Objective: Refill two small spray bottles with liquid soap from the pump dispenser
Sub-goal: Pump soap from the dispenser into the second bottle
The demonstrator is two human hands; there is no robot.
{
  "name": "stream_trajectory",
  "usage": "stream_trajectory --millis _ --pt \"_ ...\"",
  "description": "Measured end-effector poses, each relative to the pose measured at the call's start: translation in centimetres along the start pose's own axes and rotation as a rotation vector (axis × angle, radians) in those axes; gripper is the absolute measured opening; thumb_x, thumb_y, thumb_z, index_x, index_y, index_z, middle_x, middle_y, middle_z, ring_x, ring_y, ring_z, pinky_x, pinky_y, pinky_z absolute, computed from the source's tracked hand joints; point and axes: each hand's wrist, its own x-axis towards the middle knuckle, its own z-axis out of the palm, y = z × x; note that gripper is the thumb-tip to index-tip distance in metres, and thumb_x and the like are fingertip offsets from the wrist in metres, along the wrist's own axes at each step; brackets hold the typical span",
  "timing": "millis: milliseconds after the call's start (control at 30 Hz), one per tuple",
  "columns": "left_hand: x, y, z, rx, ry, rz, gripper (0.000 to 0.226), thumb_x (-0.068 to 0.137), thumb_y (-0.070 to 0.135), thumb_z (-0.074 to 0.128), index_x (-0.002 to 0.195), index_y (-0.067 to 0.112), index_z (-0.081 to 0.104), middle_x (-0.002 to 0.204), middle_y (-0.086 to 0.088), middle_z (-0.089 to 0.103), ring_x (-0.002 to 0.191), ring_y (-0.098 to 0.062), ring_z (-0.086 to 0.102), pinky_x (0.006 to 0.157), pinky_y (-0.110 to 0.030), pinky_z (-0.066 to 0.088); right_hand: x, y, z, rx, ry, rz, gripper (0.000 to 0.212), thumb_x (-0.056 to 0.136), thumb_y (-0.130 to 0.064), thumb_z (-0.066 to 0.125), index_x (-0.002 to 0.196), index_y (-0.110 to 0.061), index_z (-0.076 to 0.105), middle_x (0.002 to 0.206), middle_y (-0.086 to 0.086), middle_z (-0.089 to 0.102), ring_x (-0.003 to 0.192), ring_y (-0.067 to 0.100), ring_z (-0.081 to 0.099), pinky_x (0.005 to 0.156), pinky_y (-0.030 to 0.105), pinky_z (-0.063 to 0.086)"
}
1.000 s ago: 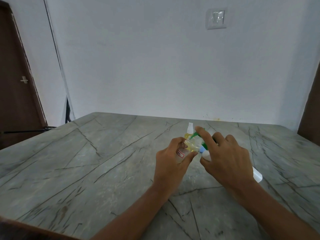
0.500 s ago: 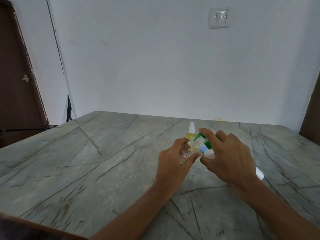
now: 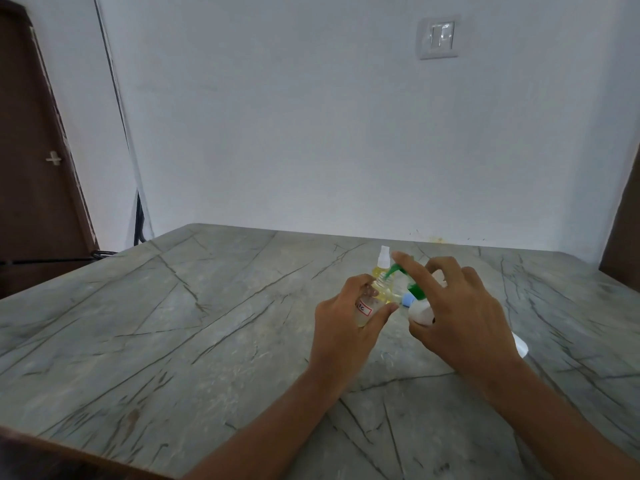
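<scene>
- Step in hand: filling the first bottle. The left hand (image 3: 346,317) curls round the open spray bottle (image 3: 367,308), thumb and fingers clasping its labelled wall. The bottle is slightly tilted at mid-worktop (image 3: 207,323); whether it rests there cannot be told.
- The right hand (image 3: 460,317) wraps the white pump dispenser (image 3: 420,311), which is tipped leftward. Its index finger lies stretched along the green pump head (image 3: 394,270), whose spout meets the bottle's threaded neck.
- Next move, as judged: a slow press of the pump with the spout kept over the narrow neck, since a slip would run soap down the outside.
- Appearance: the held bottle is clear, and its fill level is hard to read.
- The second spray bottle (image 3: 382,258), yellow-filled with its white sprayer on, stands just behind. A blue cap (image 3: 407,299) lies nearby.
</scene>
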Motion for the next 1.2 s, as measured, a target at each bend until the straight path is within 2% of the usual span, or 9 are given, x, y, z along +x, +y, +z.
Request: stream_trajectory --millis 67,167,267,367,533,733,867,1000,1200 --pt "0.0 0.1 0.0 0.000 0.003 0.006 0.047 0.076 0.041 0.074 0.115 0.019 0.059 0.100 0.009 0.070 0.078 0.001 0.064 0.064 -0.007 0.050 0.0 0.2 -0.1 0.029 -0.013 0.017 0.120 0.049 -0.030 0.093 0.146 -0.046 0.023 0.124 0.008 0.051 0.101 0.030 0.055 0.056 0.033 0.053" --pt "0.0 0.2 0.0 0.003 0.002 0.011 0.046 0.077 0.040 0.074 0.114 0.017 0.059 0.101 0.008 0.070 0.079 0.000 0.065 0.064 -0.009 0.051 -0.2 0.0 -0.5 0.022 -0.055 0.033 0.122 0.054 -0.036 0.090 0.147 -0.051 0.013 0.125 0.006 0.050 0.102 0.029 0.055 0.056 0.032 0.051" --pt "-0.1 0.0 0.1 -0.003 -0.011 0.004 0.046 0.077 0.039 0.074 0.115 0.015 0.060 0.101 0.005 0.071 0.081 -0.004 0.067 0.065 -0.012 0.053 -0.5 0.0 -1.0 -0.060 -0.112 0.042 0.120 0.062 -0.048 0.083 0.145 -0.056 -0.003 0.117 0.002 0.056 0.087 0.022 0.061 0.054 0.030 0.049" --pt "-0.1 0.0 0.1 -0.010 -0.015 0.000 0.046 0.078 0.039 0.073 0.115 0.015 0.060 0.099 0.005 0.071 0.079 -0.003 0.067 0.063 -0.012 0.053 -0.5 0.1 -1.2 -0.072 -0.130 0.036 0.125 0.061 -0.046 0.084 0.144 -0.055 -0.008 0.109 0.001 0.058 0.076 0.019 0.061 0.052 0.028 0.046" --pt "-0.1 0.0 0.1 0.005 -0.013 0.009 0.045 0.078 0.040 0.073 0.115 0.016 0.060 0.100 0.006 0.071 0.079 -0.001 0.066 0.063 -0.007 0.050 -0.4 0.4 -1.0 -0.063 -0.080 0.009 0.121 0.052 -0.044 0.087 0.148 -0.045 0.013 0.094 0.003 0.057 0.069 0.020 0.059 0.047 0.026 0.043" --pt "-0.1 0.1 0.3 0.016 -0.005 0.015 0.046 0.078 0.040 0.072 0.116 0.016 0.059 0.102 0.005 0.070 0.079 -0.001 0.065 0.066 -0.007 0.050 0.0 0.6 -0.6 -0.028 -0.114 0.023 0.113 0.057 -0.052 0.081 0.147 -0.047 0.012 0.092 0.004 0.055 0.067 0.020 0.057 0.050 0.030 0.050" --pt "-0.1 0.2 0.1 0.017 0.003 0.027 0.047 0.077 0.041 0.071 0.115 0.016 0.060 0.102 0.004 0.070 0.079 -0.002 0.064 0.066 -0.007 0.051 0.1 0.7 -0.4 0.009 -0.069 0.017 0.110 0.054 -0.053 0.083 0.146 -0.041 0.023 0.084 0.004 0.057 0.057 0.018 0.052 0.048 0.028 0.049" --pt "-0.2 0.1 0.3 0.051 -0.013 0.058 0.049 0.077 0.046 0.067 0.115 0.016 0.060 0.102 0.004 0.070 0.079 -0.001 0.063 0.066 -0.007 0.051 0.0 0.8 -0.2 0.012 -0.052 0.017 0.105 0.054 -0.051 0.084 0.143 -0.038 0.029 0.083 0.004 0.057 0.058 0.015 0.045 0.048 0.027 0.047" --pt "-0.2 -0.1 0.2 0.052 -0.020 0.016 0.047 0.078 0.041 0.070 0.116 0.015 0.060 0.100 0.003 0.071 0.076 -0.005 0.066 0.063 -0.008 0.051 -0.1 0.5 0.0 -0.078 -0.068 0.027 0.109 0.056 -0.050 0.084 0.146 -0.041 0.024 0.090 0.005 0.058 0.063 0.021 0.056 0.048 0.029 0.048"
